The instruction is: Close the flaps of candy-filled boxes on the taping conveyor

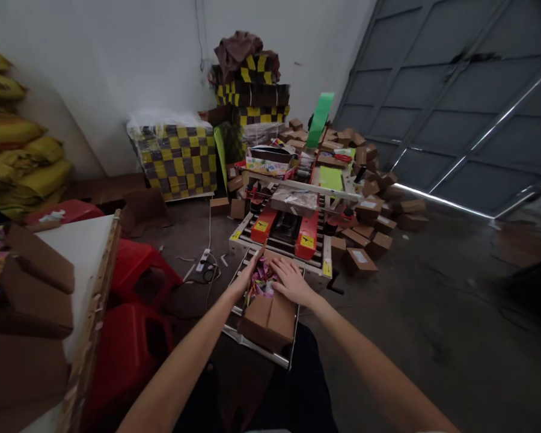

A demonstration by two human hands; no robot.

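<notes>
A small brown cardboard box (270,319) sits on the roller rails in front of me, its top open and colourful wrapped packets (262,281) showing inside. My left hand (247,273) rests at the box's left flap, fingers stretched along its edge. My right hand (291,281) lies flat on the right side of the box top, fingers spread, pressing the flap down. Just beyond the box stands the carton-sealing machine (288,231) with orange side guides.
Many sealed small boxes (369,231) are piled on the floor right of the machine. Red plastic stools (135,313) and a white-topped table (83,252) with flat cartons stand at left. Checkered stacked packs (178,159) line the wall. A power strip (204,260) and cables lie on the floor.
</notes>
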